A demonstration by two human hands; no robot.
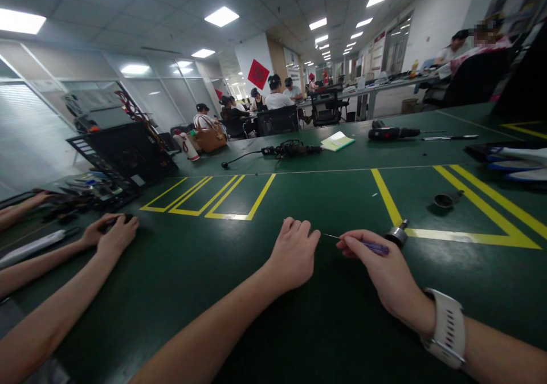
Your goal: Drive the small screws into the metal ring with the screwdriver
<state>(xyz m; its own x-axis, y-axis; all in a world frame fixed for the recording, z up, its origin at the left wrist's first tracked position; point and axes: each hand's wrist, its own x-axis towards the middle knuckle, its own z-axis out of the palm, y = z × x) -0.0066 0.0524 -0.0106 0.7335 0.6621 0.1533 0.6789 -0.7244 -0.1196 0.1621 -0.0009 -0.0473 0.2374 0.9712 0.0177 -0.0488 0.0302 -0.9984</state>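
My right hand [380,264] pinches a small screwdriver with a purple handle [376,248]; its thin shaft points left. My left hand [294,253] is closed just left of the screwdriver's tip, its fingers curled above the green tabletop [239,327]. Whatever it holds is hidden by the fingers. The screwdriver's tip is near the left knuckles, and I cannot tell whether it touches anything. Just behind my right hand lies a metal cup-shaped fitting [397,235] with a short stem. A similar darker fitting [447,200] lies farther back, between yellow tape lines.
Yellow tape [470,237] outlines areas on the table. Behind are a cordless driver [393,134], a pen [450,138], a notepad [338,141] and a dark cabled device [293,149]. At left, a co-worker's hands [115,233] hold a dark object. People sit at desks beyond.
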